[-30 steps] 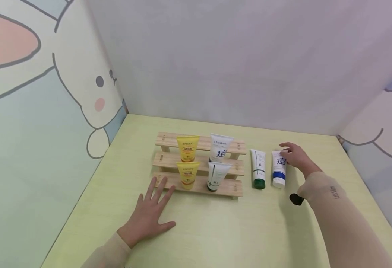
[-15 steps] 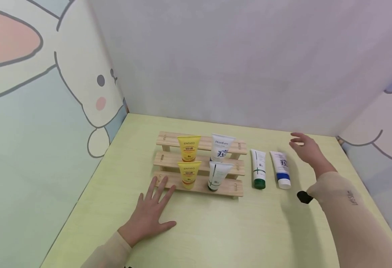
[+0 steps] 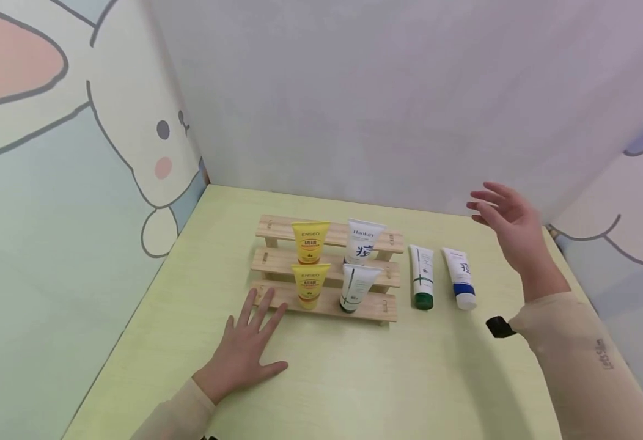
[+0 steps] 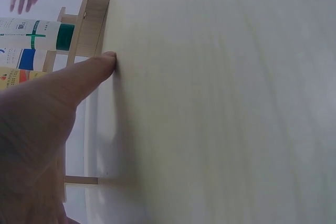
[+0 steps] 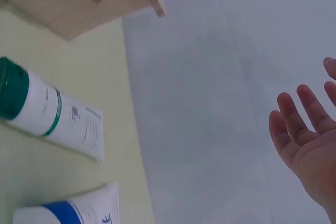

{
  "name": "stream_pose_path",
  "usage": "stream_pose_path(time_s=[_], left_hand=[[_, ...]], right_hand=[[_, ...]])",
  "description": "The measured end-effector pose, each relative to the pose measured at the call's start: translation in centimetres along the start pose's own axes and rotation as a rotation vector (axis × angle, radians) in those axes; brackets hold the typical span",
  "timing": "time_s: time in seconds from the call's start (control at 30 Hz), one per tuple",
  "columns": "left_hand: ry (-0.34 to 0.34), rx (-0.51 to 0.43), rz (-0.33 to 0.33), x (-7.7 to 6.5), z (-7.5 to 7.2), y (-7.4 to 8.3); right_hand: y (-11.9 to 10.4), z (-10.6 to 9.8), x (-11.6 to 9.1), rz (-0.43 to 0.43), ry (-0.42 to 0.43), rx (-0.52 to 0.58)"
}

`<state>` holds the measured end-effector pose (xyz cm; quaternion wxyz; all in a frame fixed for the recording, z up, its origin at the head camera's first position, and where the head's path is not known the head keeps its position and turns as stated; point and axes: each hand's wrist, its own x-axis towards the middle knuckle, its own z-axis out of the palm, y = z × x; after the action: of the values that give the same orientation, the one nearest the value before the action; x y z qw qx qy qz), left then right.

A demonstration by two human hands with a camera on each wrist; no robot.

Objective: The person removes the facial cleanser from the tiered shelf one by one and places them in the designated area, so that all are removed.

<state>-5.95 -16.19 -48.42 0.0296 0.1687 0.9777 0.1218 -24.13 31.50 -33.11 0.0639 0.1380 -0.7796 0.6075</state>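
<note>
My left hand point(image 3: 247, 353) rests on the table with its fingers spread, the fingertips at the lower left corner of a three-step wooden rack point(image 3: 277, 260). Two yellow tubes point(image 3: 310, 242) stand on the rack's left side. On its right side are a white tube with blue print point(image 3: 363, 241) and a white tube with a green stripe point(image 3: 357, 287). Right of the rack lie a green-capped tube point(image 3: 423, 275) and a blue-banded tube point(image 3: 460, 278). My right hand point(image 3: 511, 226) is raised above and beyond them, fingers loosely bent, holding nothing.
A pale wall point(image 3: 354, 110) rises behind the table point(image 3: 321, 379). Side walls with cartoon drawings point(image 3: 151, 140) bound it on the left and right. A black piece point(image 3: 500, 327) sticks out at my right sleeve.
My right hand has left the blue-banded tube and risen up and to the right. That tube now lies at a slant, its cap shifted right. The left hand has stayed put.
</note>
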Motion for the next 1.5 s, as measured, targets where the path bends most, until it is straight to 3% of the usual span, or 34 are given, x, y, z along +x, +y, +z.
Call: stream_pose_path(time_s=[0.07,0.23,0.47,0.67,1.03,1.33,1.5], left_hand=[[-0.001,-0.001,-0.001,0.0,-0.1,0.0],[-0.003,-0.014,-0.002,0.0,-0.3,0.1],[-0.012,-0.016,-0.005,0.0,-0.3,0.2],[-0.019,-0.023,-0.009,-0.1,-0.2,0.1],[0.035,-0.008,0.010,-0.2,-0.1,0.1],[0.037,-0.001,0.010,-0.2,-0.2,0.1],[0.041,0.003,0.011,-0.2,-0.2,0.1]], right_hand=[[-0.7,1.4,-0.3,-0.054,-0.040,0.067],[-2.1,5.4,-1.0,-0.123,-0.168,0.065],[-3.1,11.1,-1.3,-0.124,-0.326,-0.063],[-3.4,14.2,-1.2,-0.079,-0.392,-0.061],[-3.1,15.7,-1.6,0.007,-0.394,-0.151],[-3.3,16.0,-1.8,-0.055,-0.348,-0.130],[-3.3,16.0,-1.7,-0.049,-0.333,-0.172]])
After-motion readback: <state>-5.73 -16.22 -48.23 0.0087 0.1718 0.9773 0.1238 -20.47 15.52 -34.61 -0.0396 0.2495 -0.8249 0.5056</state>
